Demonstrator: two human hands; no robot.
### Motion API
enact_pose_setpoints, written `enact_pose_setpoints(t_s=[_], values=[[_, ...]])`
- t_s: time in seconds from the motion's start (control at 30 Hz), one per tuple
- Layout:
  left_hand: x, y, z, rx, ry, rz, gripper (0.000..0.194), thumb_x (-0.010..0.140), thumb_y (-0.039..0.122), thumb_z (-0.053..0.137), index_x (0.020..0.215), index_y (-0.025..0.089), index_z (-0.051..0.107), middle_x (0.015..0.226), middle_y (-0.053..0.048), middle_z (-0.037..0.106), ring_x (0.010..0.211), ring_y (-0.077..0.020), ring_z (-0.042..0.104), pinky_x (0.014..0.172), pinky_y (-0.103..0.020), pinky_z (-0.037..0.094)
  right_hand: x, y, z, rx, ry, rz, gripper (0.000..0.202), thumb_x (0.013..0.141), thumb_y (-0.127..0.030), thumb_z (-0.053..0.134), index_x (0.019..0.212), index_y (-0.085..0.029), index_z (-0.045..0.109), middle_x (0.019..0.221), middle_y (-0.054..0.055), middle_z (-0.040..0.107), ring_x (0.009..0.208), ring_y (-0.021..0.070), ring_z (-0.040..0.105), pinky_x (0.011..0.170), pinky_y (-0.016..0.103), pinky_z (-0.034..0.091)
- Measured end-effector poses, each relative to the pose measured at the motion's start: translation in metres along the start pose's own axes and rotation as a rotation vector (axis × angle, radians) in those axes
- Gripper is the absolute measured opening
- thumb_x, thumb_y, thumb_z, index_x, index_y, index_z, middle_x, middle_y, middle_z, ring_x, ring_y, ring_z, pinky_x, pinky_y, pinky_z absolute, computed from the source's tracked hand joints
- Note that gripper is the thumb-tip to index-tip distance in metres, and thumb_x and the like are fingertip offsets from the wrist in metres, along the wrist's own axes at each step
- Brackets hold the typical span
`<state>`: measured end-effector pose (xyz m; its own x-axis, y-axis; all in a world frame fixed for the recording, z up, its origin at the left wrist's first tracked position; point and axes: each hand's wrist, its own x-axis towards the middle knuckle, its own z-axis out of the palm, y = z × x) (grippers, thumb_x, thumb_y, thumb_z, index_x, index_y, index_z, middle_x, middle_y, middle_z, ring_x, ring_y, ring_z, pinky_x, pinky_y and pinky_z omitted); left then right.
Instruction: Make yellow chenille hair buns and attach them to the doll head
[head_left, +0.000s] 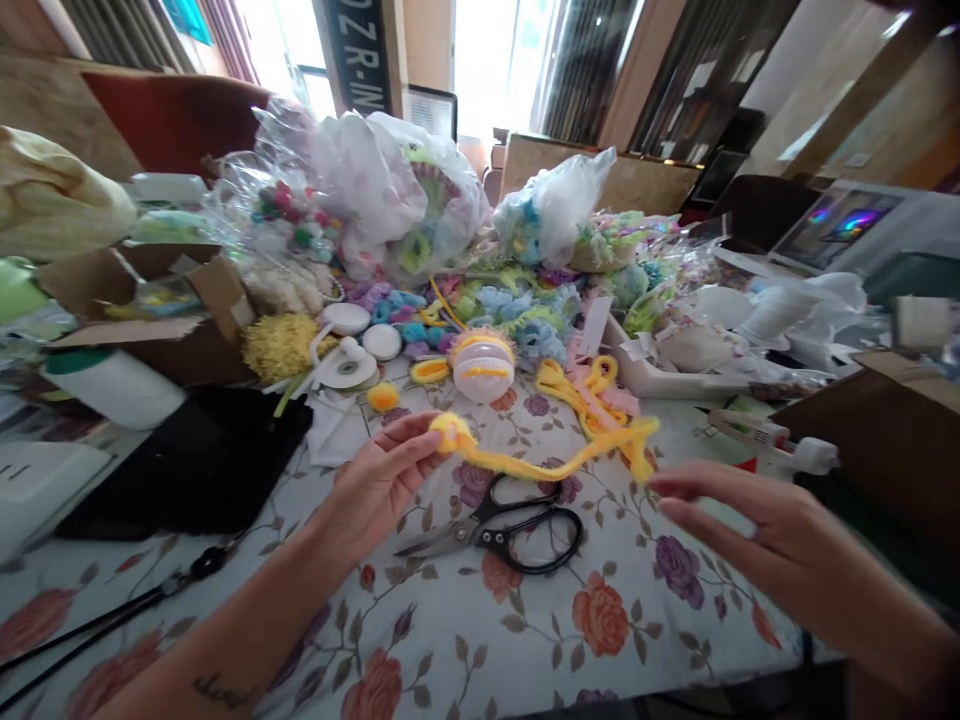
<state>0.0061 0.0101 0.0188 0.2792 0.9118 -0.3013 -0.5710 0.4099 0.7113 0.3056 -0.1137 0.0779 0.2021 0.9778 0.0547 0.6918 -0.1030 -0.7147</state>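
Observation:
My left hand (394, 460) pinches a small rolled end of a fuzzy yellow chenille strip (536, 470) between thumb and fingers. From there the strip sags to the right and bends over at its far end. Close to that bent end is my right hand (739, 515), slightly blurred, its fingers a little apart and nothing visible between them. Below the strip, black-handled scissors (495, 530) lie on the flowered tablecloth (525, 640). Behind it sits a pale round ball (484, 370) wrapped with yellow. A yellow pompom (382, 397) rests to its left.
More yellow strips (577, 390) lie at the middle right. Plastic bags (375, 180) and coloured yarn pieces (517, 310) are heaped at the back. To the left are a cardboard box (150, 300), a black pad (195, 460) and ribbon spools (345, 365); a glue gun (772, 435) lies right.

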Motion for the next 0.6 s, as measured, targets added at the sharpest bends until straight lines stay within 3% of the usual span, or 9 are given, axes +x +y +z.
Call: enact_pose_setpoints(t_s=[0.07,0.17,0.27,0.43,0.6], values=[[-0.002,0.000,-0.003,0.032,-0.077,-0.001,0.014,0.076,0.005,0.071,0.087,0.014,0.074,0.089,-0.004,0.074,0.083,-0.0121,0.069,0.076,-0.016,0.056,0.019,-0.028,0.035,0.039,-0.258,-0.231,0.023,0.085,-0.041,0.063,0.104,-0.029,0.069,0.111,0.004,0.068,0.105,0.0258,0.061,0.091,0.036,0.048],[-0.002,0.002,-0.007,0.065,-0.146,0.017,0.015,0.075,0.010,0.074,0.090,0.014,0.073,0.091,-0.004,0.074,0.084,-0.0112,0.067,0.077,-0.017,0.055,0.048,-0.053,0.085,0.220,-0.272,-0.322,0.023,0.092,-0.039,0.053,0.113,-0.029,0.057,0.121,0.003,0.062,0.112,0.0212,0.058,0.086,0.031,0.052],[-0.001,0.004,-0.008,0.079,-0.163,0.036,0.016,0.076,0.013,0.074,0.091,0.014,0.073,0.091,-0.003,0.073,0.084,-0.0110,0.067,0.080,-0.018,0.054,0.065,-0.059,0.119,0.340,-0.298,-0.332,0.035,0.089,-0.040,0.059,0.121,-0.029,0.051,0.119,0.005,0.061,0.111,0.0204,0.058,0.081,0.029,0.054],[-0.003,0.002,-0.006,0.102,-0.158,0.029,0.017,0.074,0.014,0.076,0.091,0.016,0.073,0.090,-0.002,0.073,0.084,-0.0102,0.067,0.079,-0.017,0.053,0.061,-0.050,0.138,0.445,-0.267,-0.269,0.037,0.085,-0.039,0.065,0.118,-0.025,0.056,0.106,0.006,0.064,0.104,0.0207,0.060,0.085,0.032,0.053],[-0.005,-0.002,-0.003,0.140,-0.149,0.018,0.018,0.073,0.015,0.077,0.091,0.016,0.073,0.090,-0.003,0.073,0.085,-0.0107,0.066,0.079,-0.018,0.052,0.054,-0.044,0.140,0.551,-0.301,-0.242,0.027,0.085,-0.037,0.065,0.107,-0.022,0.062,0.093,0.004,0.067,0.084,0.0174,0.064,0.071,0.028,0.054]])
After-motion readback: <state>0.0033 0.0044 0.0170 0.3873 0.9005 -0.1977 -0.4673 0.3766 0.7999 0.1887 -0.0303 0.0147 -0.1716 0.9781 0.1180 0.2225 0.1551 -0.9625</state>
